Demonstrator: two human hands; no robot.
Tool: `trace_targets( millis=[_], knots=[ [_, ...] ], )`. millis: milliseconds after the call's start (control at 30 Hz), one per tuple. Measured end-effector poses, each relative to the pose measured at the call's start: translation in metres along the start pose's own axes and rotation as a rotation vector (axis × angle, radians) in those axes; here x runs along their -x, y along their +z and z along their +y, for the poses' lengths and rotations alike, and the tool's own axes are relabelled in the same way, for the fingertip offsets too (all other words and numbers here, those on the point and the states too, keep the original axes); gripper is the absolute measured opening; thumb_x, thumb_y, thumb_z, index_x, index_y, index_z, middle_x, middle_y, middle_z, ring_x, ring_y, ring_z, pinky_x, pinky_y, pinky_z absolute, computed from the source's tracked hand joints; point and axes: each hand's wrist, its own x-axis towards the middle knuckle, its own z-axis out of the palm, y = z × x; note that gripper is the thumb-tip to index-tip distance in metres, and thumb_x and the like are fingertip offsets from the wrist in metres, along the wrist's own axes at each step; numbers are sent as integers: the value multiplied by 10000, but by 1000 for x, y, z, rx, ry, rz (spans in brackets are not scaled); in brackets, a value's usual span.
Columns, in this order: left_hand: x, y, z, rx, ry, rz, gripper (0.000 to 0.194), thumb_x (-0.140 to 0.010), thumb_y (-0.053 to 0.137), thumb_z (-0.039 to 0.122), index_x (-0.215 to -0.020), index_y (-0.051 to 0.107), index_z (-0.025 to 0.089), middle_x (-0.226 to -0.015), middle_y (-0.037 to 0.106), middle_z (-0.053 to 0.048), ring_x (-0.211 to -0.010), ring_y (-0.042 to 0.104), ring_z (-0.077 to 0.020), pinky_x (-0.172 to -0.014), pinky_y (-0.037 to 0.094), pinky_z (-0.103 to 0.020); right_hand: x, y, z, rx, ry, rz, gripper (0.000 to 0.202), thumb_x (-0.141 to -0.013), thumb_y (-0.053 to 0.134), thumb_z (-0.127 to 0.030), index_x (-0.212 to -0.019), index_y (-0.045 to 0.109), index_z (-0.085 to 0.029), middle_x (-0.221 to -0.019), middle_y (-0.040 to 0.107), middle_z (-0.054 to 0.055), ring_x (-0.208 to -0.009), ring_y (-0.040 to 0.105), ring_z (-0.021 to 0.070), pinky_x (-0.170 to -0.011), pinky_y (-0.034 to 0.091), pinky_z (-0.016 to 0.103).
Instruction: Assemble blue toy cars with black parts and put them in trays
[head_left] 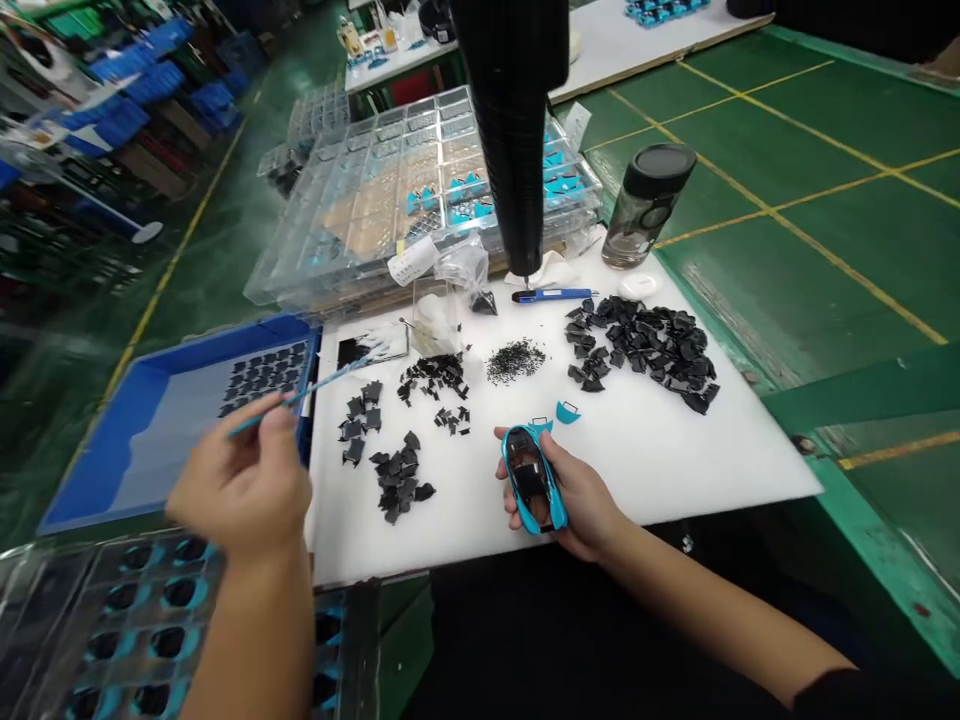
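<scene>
My left hand (244, 475) is raised at the left of the white work board, its fingers pinching a thin light-blue stick (326, 380). The stick's far end is near a black patch (360, 350) with white smears. Over the board's front edge, my right hand (581, 495) cradles a blue toy car body (531, 480) with dark windows, its fingers wrapped round the sides. Just beyond the car body lie small blue parts (568, 412), one partly behind it. Left of it are dark grey pieces (401, 480) and small black pieces (435, 378).
A black power screwdriver (517, 140) hangs over the board (637, 460). Black parts (660, 345) and a pile of tiny screws (515, 361) lie beneath. A bottle (646, 210) and a blue pen-like tool (555, 295) stand farther back. Clear trays (352, 270) and a blue bin (165, 400) flank the board.
</scene>
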Motion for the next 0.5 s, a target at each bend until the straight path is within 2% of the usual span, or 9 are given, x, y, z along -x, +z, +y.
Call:
trace_targets(
  millis=[133,233,300,367,500],
  knots=[
    [-36,41,-29,59,-96,-14,281,-886,622,356,-1021,732,136,-827,703,-45,-759,659,-177,-751,545,-348,0,2,-1,32,-20,-2,469,-949,558,-530,-1249,632,-177,-876,665,68,-618,633,176,-532,570,312],
    [-40,56,-41,37,-99,-58,289,-873,620,371,-1004,750,149,-799,702,-47,-710,634,-158,-690,517,-303,0,1,0,35,-25,-7,480,-938,573,-538,-1246,635,-176,-893,666,72,-626,634,179,-539,575,320],
    [-35,54,-45,-15,-111,-129,299,-875,608,386,-1032,760,182,-747,679,-30,-627,580,-138,-601,464,-273,0,0,1,29,-18,-12,480,-943,563,-534,-1261,627,-180,-900,664,70,-628,634,179,-536,576,323],
    [-32,46,-50,-78,-109,-200,299,-885,588,381,-1066,760,217,-715,661,-15,-582,537,-128,-550,414,-259,0,-1,1,32,-9,-9,477,-952,550,-526,-1278,615,-183,-904,661,68,-626,634,177,-531,574,320],
    [-32,21,-55,-135,17,-256,274,-887,588,338,-1068,762,227,-863,716,-50,-729,629,-168,-679,505,-288,0,-1,0,47,3,-8,489,-955,543,-534,-1290,610,-184,-913,661,70,-632,637,175,-550,585,326]
  ],
)
